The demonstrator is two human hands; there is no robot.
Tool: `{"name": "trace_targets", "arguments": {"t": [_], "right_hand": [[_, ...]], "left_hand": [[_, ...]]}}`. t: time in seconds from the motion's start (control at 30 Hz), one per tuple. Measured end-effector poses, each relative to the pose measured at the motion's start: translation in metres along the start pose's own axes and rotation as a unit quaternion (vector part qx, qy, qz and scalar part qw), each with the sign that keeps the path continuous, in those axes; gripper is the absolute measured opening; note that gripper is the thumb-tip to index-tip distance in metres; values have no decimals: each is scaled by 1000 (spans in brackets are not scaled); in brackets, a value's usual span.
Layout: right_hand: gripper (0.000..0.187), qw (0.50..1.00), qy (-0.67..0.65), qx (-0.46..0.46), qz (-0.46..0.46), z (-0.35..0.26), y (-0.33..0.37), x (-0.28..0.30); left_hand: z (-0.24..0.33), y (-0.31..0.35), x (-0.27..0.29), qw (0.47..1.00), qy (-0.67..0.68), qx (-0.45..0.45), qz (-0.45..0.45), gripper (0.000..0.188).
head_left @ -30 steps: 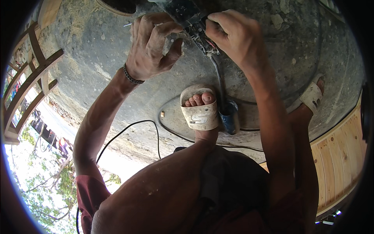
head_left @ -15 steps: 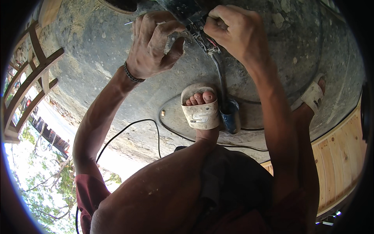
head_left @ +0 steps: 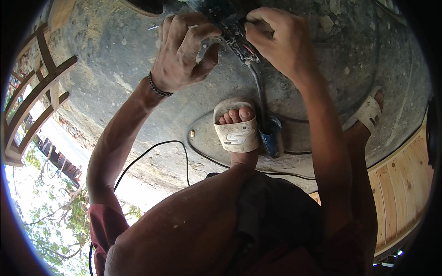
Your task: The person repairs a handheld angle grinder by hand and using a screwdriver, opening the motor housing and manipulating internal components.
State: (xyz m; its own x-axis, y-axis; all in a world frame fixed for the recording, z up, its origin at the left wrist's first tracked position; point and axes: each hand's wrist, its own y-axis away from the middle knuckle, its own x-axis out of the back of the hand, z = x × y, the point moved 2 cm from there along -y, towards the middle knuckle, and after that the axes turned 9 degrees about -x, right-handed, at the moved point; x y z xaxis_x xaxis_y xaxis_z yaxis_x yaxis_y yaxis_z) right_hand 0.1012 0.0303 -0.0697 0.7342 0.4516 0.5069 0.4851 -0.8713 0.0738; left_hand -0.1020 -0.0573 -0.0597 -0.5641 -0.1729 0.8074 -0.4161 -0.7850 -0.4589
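At the top middle lies a dark blue power tool [head_left: 225, 16], its rear end uncovered so that wires and inner parts [head_left: 240, 46] show. My left hand [head_left: 182, 50] is curled at its left side, index fingertip against it. A thin pale rod [head_left: 153, 27] sticks out past the knuckles, apparently held in those fingers; the rest of it is hidden. My right hand [head_left: 281, 41] is closed in a pinch at the tool's right edge, beside a red wire; what its fingertips hold cannot be made out. A grey power cord [head_left: 258, 87] runs from the wires into a blue tubular cover [head_left: 271, 140].
My sandalled foot [head_left: 236, 133] stands left of the blue cover, the other sandal [head_left: 369, 115] at the right. A black cable [head_left: 152, 146] loops over the stained grey floor [head_left: 115, 69]. Wooden frames [head_left: 41, 92] stand at the left, pale planks [head_left: 396, 188] at the lower right.
My right hand has shifted very slightly and its fingers are a little more bent at the tool's edge. My left hand and the tool are almost unchanged.
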Motion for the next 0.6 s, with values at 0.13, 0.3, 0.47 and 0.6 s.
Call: {"name": "trace_targets", "arguments": {"t": [0.13,0.3,0.47,0.6], "right_hand": [[18,999,30,-20,-26,2,4,3],[12,1000,-1,4,11,2,1,-2],[11,1000,21,7,19,0,0,-4],[11,998,38,-53,0,-8,-4,-3]], "left_hand": [[-1,0,2,1000,9,7,-5,42],[0,4,1,1000,3,-8,-3,59],[-2,8,-4,997,-14,-68,15,98],[-2,10,-6,998,-9,-66,12,104]]}}
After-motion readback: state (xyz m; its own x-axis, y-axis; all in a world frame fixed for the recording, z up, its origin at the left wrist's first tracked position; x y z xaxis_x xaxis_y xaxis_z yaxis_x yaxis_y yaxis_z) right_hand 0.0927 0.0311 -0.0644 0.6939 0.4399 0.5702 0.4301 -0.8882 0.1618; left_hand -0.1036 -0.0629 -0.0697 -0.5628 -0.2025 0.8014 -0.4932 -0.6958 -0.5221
